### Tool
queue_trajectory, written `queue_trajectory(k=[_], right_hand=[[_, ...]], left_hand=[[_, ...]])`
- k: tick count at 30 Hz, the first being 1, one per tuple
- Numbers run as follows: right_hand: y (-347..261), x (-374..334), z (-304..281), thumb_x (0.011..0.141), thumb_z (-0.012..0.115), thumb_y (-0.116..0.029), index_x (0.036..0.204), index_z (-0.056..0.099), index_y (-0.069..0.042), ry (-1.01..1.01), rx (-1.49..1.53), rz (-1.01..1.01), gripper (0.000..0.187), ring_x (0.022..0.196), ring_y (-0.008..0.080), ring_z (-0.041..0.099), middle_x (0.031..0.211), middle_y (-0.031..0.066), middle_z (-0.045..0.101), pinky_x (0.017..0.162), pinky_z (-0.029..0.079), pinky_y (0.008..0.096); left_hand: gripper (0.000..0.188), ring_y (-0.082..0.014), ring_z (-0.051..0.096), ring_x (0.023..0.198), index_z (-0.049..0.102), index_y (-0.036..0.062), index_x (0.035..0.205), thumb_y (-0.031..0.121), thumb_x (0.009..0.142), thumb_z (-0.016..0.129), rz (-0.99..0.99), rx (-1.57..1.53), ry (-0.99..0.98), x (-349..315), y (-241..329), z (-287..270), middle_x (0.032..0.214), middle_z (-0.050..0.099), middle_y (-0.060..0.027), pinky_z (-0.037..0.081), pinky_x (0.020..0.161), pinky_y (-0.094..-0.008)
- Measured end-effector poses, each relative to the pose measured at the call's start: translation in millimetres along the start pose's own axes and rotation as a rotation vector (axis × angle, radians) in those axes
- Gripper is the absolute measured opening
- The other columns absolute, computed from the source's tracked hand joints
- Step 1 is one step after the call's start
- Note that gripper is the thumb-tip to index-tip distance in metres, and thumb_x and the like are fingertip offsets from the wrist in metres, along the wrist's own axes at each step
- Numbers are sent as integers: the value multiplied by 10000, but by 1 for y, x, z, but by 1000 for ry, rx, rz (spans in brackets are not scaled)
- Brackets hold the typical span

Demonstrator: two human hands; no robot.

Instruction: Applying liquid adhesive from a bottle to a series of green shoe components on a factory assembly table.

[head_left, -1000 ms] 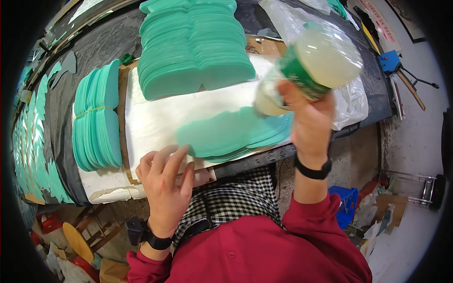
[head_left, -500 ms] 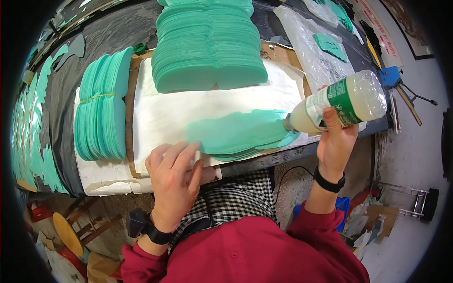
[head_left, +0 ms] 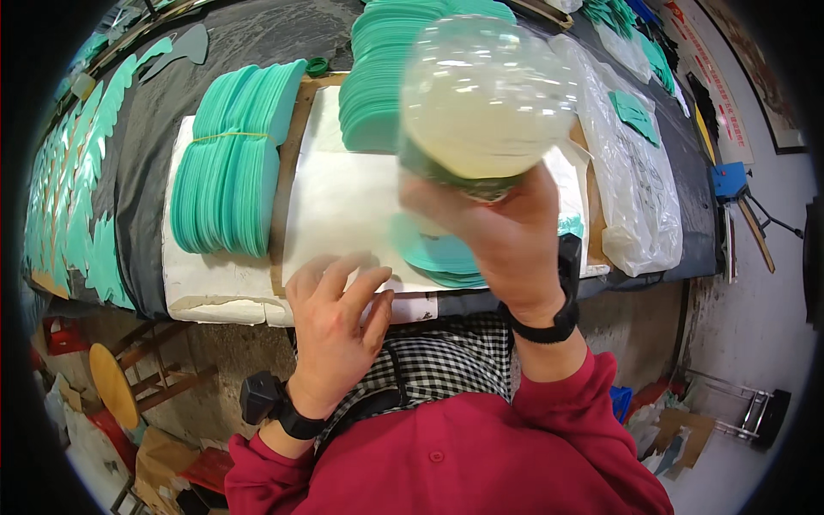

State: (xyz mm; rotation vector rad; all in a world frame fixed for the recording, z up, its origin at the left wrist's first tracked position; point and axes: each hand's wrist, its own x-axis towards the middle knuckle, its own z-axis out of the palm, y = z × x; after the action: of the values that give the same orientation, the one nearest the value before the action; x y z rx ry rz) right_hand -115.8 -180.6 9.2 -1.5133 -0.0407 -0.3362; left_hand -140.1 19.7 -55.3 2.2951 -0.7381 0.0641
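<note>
My right hand point(head_left: 506, 236) grips a clear plastic bottle point(head_left: 485, 90) of cloudy pale liquid, with a green label partly under my fingers. Its base points up toward me, and its neck is hidden below the hand. Under it, a small fanned stack of insole-shaped green foam sheets point(head_left: 439, 255) lies at the near edge of a white paper point(head_left: 335, 197), partly covered by my hand. To the left of that stack, my left hand point(head_left: 336, 313) hovers at the paper's near edge, fingers spread and holding nothing.
A tall pile of green sheets point(head_left: 373, 86) stands behind, partly hidden by the bottle. Left of the paper is a banded green bundle point(head_left: 225, 180). A clear plastic bag point(head_left: 635, 189) with green scraps lies right; more offcuts point(head_left: 81, 206) lie far left. A wooden stool point(head_left: 113, 386) stands below.
The bottle has swung left and up from the right side, its base now raised toward me. My left hand has drawn back from the sheets it was touching. The whole view has shifted.
</note>
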Motion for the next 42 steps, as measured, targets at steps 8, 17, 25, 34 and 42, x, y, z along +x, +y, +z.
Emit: queue_trajectory(k=[8, 17, 25, 34, 42], right_hand=[[-14, -15, 7, 743, 906, -107, 1356, 541, -7, -193, -284, 82, 720, 1065, 185, 674, 1213, 106, 695, 924, 535, 333], [-21, -65, -132, 898, 804, -180, 1428, 500, -4, 393, -237, -40, 636, 1206, 282, 632, 1309, 176, 650, 1050, 507, 422], [-15, -59, -99, 870, 824, -108, 1379, 568, 6, 421, -174, -66, 581, 1168, 248, 655, 1294, 166, 676, 1054, 505, 404], [4, 4, 8, 803, 867, -24, 1306, 544, 4, 17, -15, -22, 598, 1023, 135, 692, 1147, 88, 711, 862, 593, 295], [8, 30, 27, 798, 895, -127, 1297, 582, -3, -95, -129, -28, 602, 985, 92, 645, 1116, 58, 708, 828, 556, 280]], left_hand=[[252, -334, 554, 1071, 717, 120, 1071, 125, 822, 755, -13, 11, 9, -1, 1, -4, 1169, 661, -55, 383, 952, -460], [278, -328, 537, 1119, 722, 86, 1096, 101, 820, 748, -2, -20, -18, 8, 0, 4, 1186, 665, -69, 398, 987, -436], [314, -331, 524, 1136, 710, 78, 1140, 102, 829, 748, 5, 6, -30, 15, 4, 14, 1187, 654, -76, 393, 995, -443], [372, -328, 506, 1084, 720, 139, 1202, 133, 833, 760, -22, 61, -14, 11, 6, 13, 1130, 621, -82, 370, 971, -459], [442, -328, 493, 1104, 693, 174, 1248, 108, 817, 764, -21, 81, -54, 8, 4, 6, 1165, 587, -66, 353, 975, -468]])
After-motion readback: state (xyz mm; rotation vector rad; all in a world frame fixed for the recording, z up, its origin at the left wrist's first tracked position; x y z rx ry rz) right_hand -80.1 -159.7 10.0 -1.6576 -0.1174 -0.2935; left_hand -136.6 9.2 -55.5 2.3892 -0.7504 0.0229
